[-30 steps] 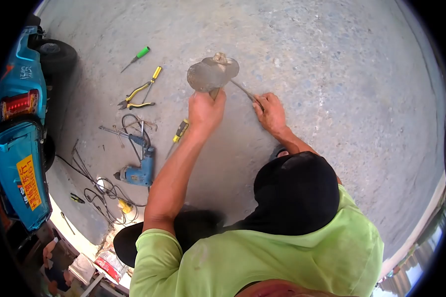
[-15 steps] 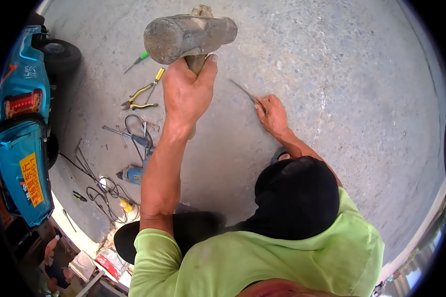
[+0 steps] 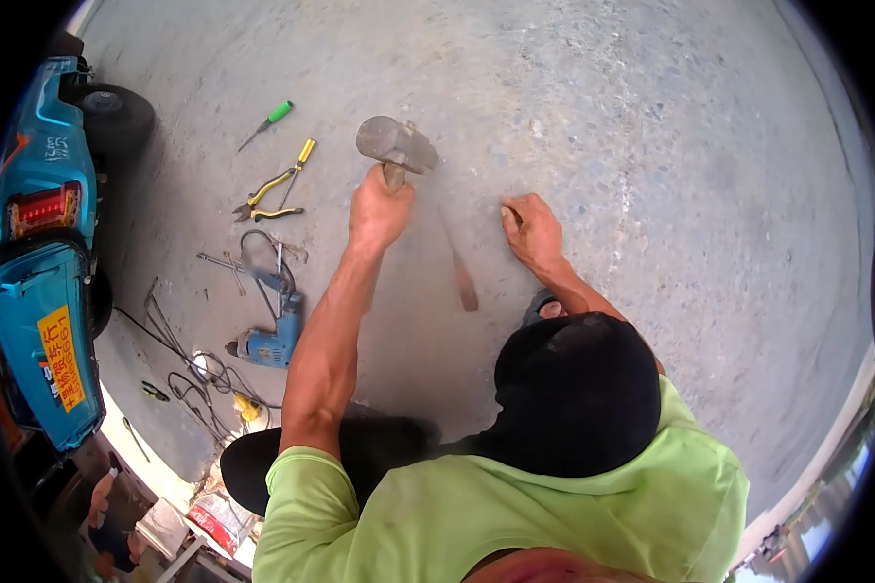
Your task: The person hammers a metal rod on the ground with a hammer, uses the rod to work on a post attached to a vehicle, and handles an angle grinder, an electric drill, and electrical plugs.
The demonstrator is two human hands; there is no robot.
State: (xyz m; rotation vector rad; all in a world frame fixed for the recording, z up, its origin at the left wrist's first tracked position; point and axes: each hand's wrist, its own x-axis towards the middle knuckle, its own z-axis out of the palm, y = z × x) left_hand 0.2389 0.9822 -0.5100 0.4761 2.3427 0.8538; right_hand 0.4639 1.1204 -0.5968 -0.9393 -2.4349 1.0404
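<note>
My left hand [image 3: 381, 206] is closed round the short handle of a sledgehammer [image 3: 397, 146], its heavy metal head raised above the floor. Over to the right, my right hand [image 3: 534, 231] has its fingers loosely curled, with a gap at the thumb and nothing visible in it. Between the two hands is a thin tool with a reddish handle [image 3: 466, 284], blurred, its shaft pointing up and away. Whether it touches the floor I cannot tell.
A green screwdriver [image 3: 280, 112], yellow-handled pliers [image 3: 262, 194] and a blue drill [image 3: 274, 340] with tangled cable lie on the concrete floor [image 3: 651, 175] to the left. Beyond them stands a blue vehicle [image 3: 58, 194]. My dark-clad knee [image 3: 578, 394] is near my right forearm.
The hammer has dropped from its raised position close to the camera. My right hand has let go of the thin tool, which now shows further left and nearer my body.
</note>
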